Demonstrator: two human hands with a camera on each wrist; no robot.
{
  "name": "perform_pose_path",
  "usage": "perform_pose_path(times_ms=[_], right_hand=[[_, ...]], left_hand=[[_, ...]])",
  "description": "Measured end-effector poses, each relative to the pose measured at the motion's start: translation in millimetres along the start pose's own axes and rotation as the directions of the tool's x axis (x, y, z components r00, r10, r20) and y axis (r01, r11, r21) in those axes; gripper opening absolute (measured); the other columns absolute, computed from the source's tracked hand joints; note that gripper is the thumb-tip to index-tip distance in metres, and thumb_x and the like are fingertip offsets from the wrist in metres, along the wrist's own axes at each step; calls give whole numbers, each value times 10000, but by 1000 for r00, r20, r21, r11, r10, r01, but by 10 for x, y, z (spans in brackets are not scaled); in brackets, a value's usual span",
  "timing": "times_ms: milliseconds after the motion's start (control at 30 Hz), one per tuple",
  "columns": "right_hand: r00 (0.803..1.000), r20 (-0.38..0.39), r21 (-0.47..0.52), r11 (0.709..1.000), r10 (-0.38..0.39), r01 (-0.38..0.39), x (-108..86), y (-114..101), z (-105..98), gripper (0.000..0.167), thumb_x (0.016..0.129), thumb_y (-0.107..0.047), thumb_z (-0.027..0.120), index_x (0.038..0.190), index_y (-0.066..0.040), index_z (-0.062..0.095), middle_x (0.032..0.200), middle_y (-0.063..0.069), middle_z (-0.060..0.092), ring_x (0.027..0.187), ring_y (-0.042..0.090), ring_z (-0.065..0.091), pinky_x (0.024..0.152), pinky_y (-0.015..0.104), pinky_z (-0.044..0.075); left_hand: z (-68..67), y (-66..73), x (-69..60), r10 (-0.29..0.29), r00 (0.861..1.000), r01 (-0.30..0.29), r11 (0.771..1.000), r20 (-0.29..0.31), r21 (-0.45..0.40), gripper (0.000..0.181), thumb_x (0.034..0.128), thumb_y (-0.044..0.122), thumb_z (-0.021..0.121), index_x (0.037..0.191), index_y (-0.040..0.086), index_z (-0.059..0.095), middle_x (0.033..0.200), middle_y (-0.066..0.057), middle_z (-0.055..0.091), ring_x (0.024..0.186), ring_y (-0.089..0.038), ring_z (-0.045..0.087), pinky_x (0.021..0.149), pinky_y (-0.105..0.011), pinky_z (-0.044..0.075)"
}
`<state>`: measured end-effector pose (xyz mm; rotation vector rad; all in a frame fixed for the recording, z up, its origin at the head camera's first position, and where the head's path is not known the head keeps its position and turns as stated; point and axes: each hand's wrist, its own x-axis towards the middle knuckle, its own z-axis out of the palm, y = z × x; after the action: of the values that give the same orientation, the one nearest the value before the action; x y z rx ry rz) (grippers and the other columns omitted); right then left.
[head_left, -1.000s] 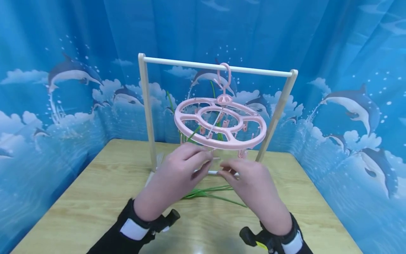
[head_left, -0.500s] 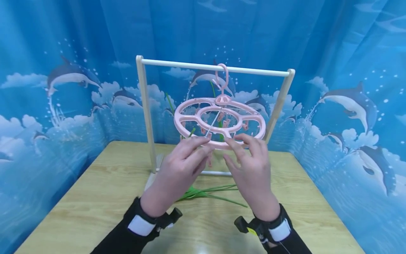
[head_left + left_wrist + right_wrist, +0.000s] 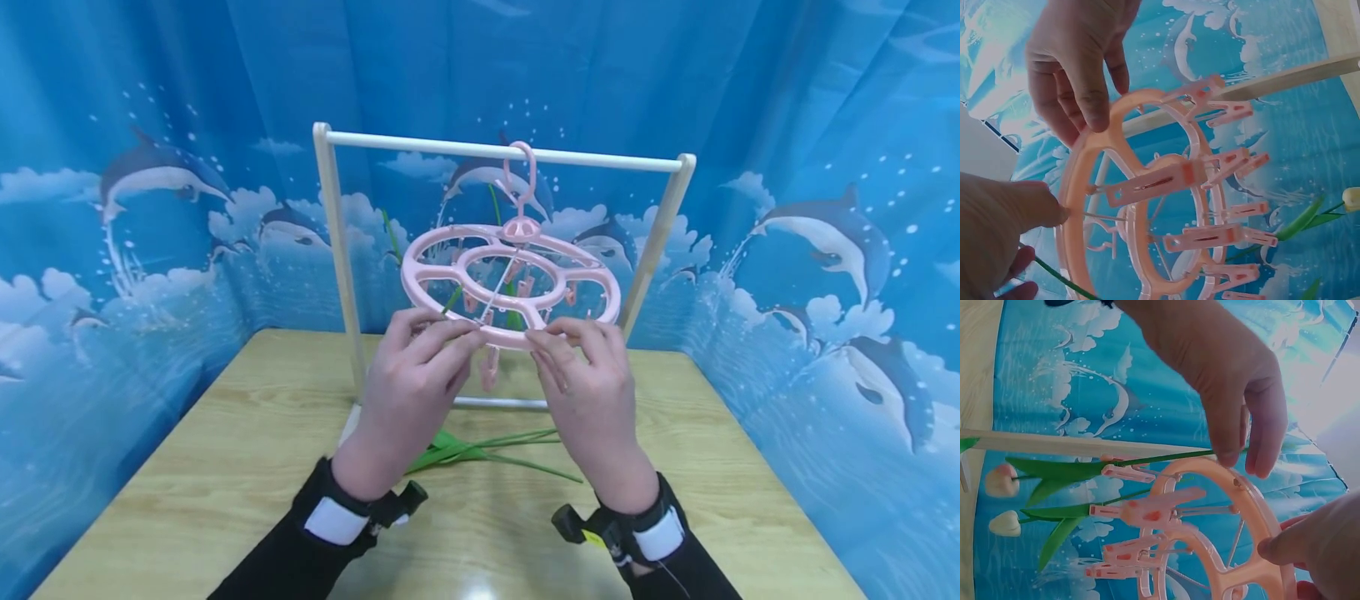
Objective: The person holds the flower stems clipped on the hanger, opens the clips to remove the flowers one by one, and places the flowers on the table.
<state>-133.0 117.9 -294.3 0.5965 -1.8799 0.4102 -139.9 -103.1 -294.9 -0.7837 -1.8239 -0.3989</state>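
From the head view, the pink hanger (image 3: 510,337) hangs from the wooden stand (image 3: 420,144), presumably so that its clips (image 3: 490,371) dangle free above the tabletop (image 3: 240,417), where loose green stems (image 3: 450,450) lie. The left hand (image 3: 412,375) and the right hand (image 3: 590,400) both meet the near side of its ring, perhaps to stop it swinging. From the left wrist, the right grip is clamped on the rim, thumb set near a spoke; the left grip is closed on the rim too, a stem (image 3: 1064,277) running by its fingers. From the right wrist, two tulips (image 3: 1063,469) hang heads down at the clips, likely because those bear their weight; one's stalk reaches the left fingertips, and whether these pinch it as well I cannot tell.
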Motion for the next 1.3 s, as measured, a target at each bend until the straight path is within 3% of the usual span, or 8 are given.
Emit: perform_pose_path(times_ms=[167,333,633,800,933,1067,1200,1300], right_hand=[[1000,1,12,1000,-7,7,6,-9,-20,193,918,-48,880,1107,-61,847,1095,170,779,1023,396,678,862,477,633],[1000,7,20,1000,-15,15,6,-4,-37,227,899,-24,890,1119,-52,841,1102,178,777,1041,405,679,885,493,629],[999,26,8,999,-34,33,-5,-23,-12,256,903,-31,889,1145,-39,804,1133,186,768,1059,408,666,909,499,622],[998,15,-4,998,-64,64,-9,-66,32,316,883,-38,908,1179,-69,802,1125,179,781,1041,401,686,901,507,619],[998,-1,2,998,-59,59,-12,-94,60,237,915,-67,890,1142,-78,822,1098,168,789,1025,388,689,901,506,603],[999,-7,2,999,-37,37,-13,-101,58,192,931,-78,877,1117,-69,827,1092,168,789,1043,391,687,989,531,597],[1000,2,2,1000,-30,30,-16,-102,42,199,932,-91,878,1125,-79,831,1099,163,794,1054,393,689,989,532,594],[1000,13,8,1000,-24,24,-24,-104,33,201,934,-104,878,1130,-85,834,1102,156,797,1049,390,687,938,519,590]], left_hand=[[43,-39,-3,59,998,-59,998,19,15,248,989,77,815,1231,126,828,1218,-46,839,1203,-286,729,1133,-391,594],[82,-78,-11,90,996,-89,995,12,-40,262,978,32,809,1231,98,818,1218,-74,831,1214,-278,741,1137,-373,601],[167,-103,-38,92,995,-94,991,-29,-90,208,1002,-20,754,1187,62,803,1193,-99,801,1173,-263,732,1121,-353,608],[183,-67,-48,126,992,-127,990,-27,-53,254,965,8,808,1208,83,810,1187,-80,805,1166,-259,727,1100,-369,622],[196,-16,-41,149,988,-150,988,-36,-32,290,958,39,823,1243,95,808,1188,-66,809,1164,-245,731,1099,-359,620],[209,28,-39,148,984,-145,989,-97,36,259,966,99,829,1224,124,825,1183,-35,834,1137,-247,689,1094,-303,557],[239,62,-64,126,974,-111,990,-188,91,209,970,142,830,1176,162,854,1176,0,853,1087,-293,589,866,-476,349],[264,74,-92,93,973,-80,994,-209,69,201,966,123,827,1159,170,860,1166,3,856,1123,-316,575,966,-574,328]])
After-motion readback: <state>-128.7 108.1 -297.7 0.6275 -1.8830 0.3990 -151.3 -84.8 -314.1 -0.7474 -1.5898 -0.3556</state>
